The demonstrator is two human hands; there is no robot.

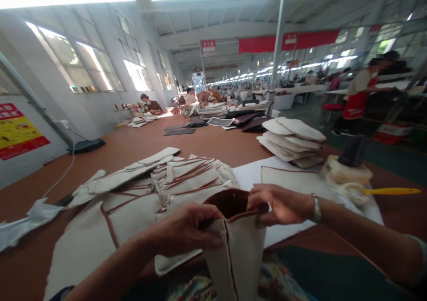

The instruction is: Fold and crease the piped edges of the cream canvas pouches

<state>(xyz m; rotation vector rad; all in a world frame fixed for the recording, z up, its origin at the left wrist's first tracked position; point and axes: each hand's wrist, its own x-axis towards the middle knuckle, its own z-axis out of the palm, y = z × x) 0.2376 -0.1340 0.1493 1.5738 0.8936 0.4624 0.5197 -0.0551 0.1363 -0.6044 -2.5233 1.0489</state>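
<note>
Your left hand [190,230] and right hand [280,205] each pinch the brown-trimmed rim of the canvas pouch [238,256]. It hangs upright between your fingers, at the near edge of the table [140,143]. You seem to be spreading its mouth, so hold both grips level on the trim and pull evenly. Mind the glue pot [348,172] just beyond your right fingers.
</note>
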